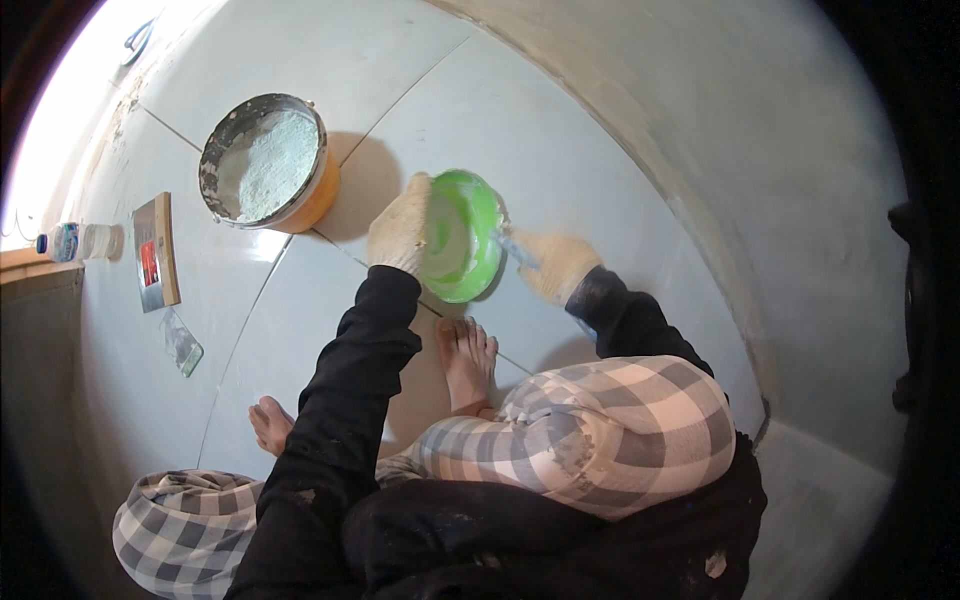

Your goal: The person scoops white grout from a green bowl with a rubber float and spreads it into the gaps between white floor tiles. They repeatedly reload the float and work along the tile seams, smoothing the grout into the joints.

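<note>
Black top (pixel 550 540) and checked cloth (pixel 640 430), worn by the person, lie nearest the camera, across the lower part of the view. Ahead of the right foot (pixel 467 362) is a green bowl (pixel 486 222), located on or just above the middle of the tiled floor (pixel 490 110); contact of its base with the tiles cannot be told. Whitish paste coats the bowl's interior. The left hand (pixel 397 235), in a cream glove, is clamped on the bowl's left rim. The right hand (pixel 553 265), also gloved, is closed around a thin blue-grey tool (pixel 522 254); its working end meets the bowl's right rim, and motion blur obscures its type.

An orange bucket (pixel 322 195) stands between the bowl and the floor's left edge, farther from the person. It contains pale mint powder (pixel 280 155). Nearer the left edge lies a grey rectangular plate (pixel 152 288) with a wooden strip along one side. Just below it is a translucent piece (pixel 182 345). At the left edge itself, a clear plastic bottle (pixel 68 242) with a blue cap lies on its side. A grey wall (pixel 760 130) borders the floor's right edge.
</note>
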`<state>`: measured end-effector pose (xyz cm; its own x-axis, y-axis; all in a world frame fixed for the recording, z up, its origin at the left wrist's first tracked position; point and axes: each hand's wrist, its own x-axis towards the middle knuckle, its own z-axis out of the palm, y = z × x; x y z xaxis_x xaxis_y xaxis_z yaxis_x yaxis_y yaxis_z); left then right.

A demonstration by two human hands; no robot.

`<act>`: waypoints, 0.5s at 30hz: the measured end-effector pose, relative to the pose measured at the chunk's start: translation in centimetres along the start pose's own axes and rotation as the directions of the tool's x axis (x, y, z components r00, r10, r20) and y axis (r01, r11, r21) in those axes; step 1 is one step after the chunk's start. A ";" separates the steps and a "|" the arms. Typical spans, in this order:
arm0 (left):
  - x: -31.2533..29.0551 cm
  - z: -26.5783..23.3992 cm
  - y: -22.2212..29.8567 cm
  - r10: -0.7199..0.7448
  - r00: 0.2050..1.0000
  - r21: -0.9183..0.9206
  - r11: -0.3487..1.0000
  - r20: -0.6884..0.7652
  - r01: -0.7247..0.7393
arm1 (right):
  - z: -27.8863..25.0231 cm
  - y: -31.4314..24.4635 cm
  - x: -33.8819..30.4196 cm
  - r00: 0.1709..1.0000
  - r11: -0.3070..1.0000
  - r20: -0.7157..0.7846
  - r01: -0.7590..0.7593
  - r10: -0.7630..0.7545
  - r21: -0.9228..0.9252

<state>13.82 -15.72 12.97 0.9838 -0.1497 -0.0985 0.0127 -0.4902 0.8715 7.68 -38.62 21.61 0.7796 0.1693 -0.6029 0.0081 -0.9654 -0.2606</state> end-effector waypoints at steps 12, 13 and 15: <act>0.4 0.3 0.7 -0.168 0.984 -0.286 0.942 0.052 0.176 | -3.5 0.3 1.8 0.959 0.899 -0.208 0.089 -0.193 -0.429; 0.4 0.0 0.5 -0.123 0.992 -0.208 0.970 0.040 0.129 | -3.1 0.4 2.0 0.962 0.904 -0.199 0.090 -0.188 -0.418; 0.3 -0.9 0.3 0.045 0.999 0.022 0.999 -0.004 -0.045 | -2.1 0.2 2.0 0.967 0.912 -0.178 0.097 -0.180 -0.399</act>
<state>14.23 -15.18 13.66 0.9840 -0.1686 -0.0570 -0.0360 -0.5020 0.8641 10.59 -38.92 21.95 0.8640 0.3028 -0.4023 0.3328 -0.9430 0.0051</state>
